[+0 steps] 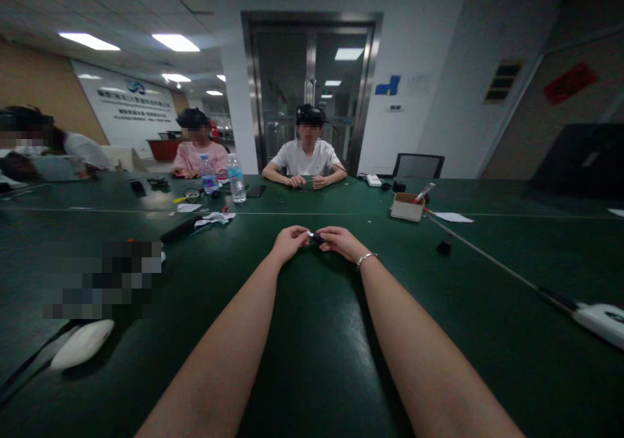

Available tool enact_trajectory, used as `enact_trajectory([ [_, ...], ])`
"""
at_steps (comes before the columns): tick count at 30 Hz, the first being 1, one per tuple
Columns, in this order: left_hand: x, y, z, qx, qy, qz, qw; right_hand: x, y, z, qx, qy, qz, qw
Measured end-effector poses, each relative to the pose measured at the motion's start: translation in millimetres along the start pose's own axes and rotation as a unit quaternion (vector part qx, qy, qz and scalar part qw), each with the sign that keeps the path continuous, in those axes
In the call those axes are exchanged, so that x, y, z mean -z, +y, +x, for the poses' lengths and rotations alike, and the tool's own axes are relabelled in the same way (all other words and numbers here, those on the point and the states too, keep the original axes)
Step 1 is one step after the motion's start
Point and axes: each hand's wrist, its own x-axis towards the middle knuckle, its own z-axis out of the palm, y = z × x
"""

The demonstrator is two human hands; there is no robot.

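My left hand and my right hand meet above the green tabletop, both arms stretched forward. Between their fingertips is a small black object with a shiny silver end; it is too small to tell its kind. The silver end lies at the fingertips of my left hand, which are pinched together. Thumb and fingers of my right hand close on the black part. A silver bracelet circles my right wrist.
Across the green table sits a person; others sit at the left. Two water bottles, crumpled paper and a white computer mouse lie left. A small cardboard box and a white power strip with its cable are right.
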Motion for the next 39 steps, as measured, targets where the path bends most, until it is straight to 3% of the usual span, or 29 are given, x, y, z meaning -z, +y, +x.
enact_trajectory([
  [5, 0.6, -0.6, 0.3, -0.001, 0.010, 0.040, 0.999, 0.1, 0.0, 0.4, -0.009, -0.009, -0.012, 1.000],
  [11, 1.4, -2.6, 1.9, -0.051, 0.010, 0.040, 0.998, 0.4, 0.8, 0.7, -0.002, -0.018, -0.011, 1.000],
  [24, 1.1, -0.1, 2.6, -0.007, 0.006, 0.022, 1.000, 0.9, 2.0, 1.3, -0.008, -0.013, -0.009, 1.000],
  [31, 3.5, 0.3, 3.1, -0.075, -0.001, 0.006, 0.997, 2.1, 3.2, 2.3, -0.001, -0.018, -0.024, 1.000],
  [35, 1.5, 0.9, 2.0, -0.049, 0.017, 0.037, 0.998, 1.2, 2.6, 1.7, 0.002, -0.026, -0.034, 0.999],
  [39, 0.3, 3.7, -0.5, -0.010, -0.001, -0.033, 0.999, 1.2, 3.5, 2.7, 0.005, -0.023, -0.032, 0.999],
])
